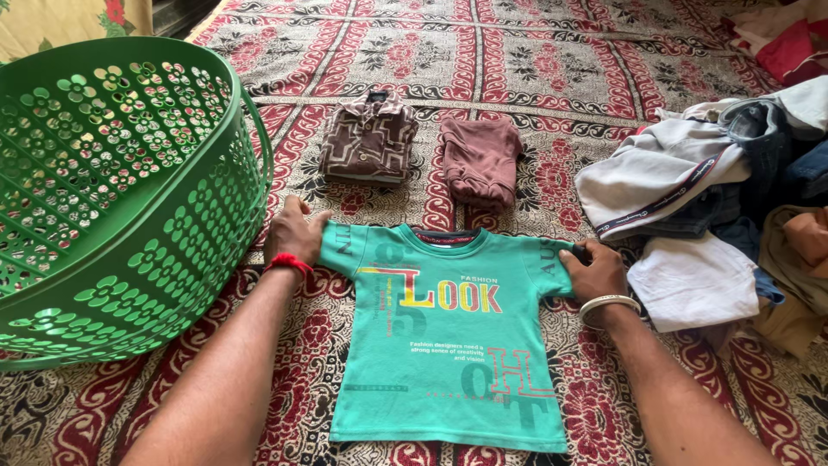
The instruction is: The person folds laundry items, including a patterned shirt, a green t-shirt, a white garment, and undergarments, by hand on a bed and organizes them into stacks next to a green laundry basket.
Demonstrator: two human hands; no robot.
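Observation:
A small teal T-shirt (448,345) with coloured printed lettering lies flat, front up, on a red patterned bedspread (552,60). My left hand (293,233), with a red thread at the wrist, grips the tip of the shirt's left sleeve. My right hand (593,269), with a silver bangle at the wrist, grips the tip of the right sleeve. Both arms reach in from the bottom edge.
A large green perforated plastic basket (112,198) lies tipped on its side at the left. Beyond the shirt lie a folded brown patterned shirt (369,138) and a folded maroon garment (479,160). A heap of unfolded clothes (716,216) fills the right side.

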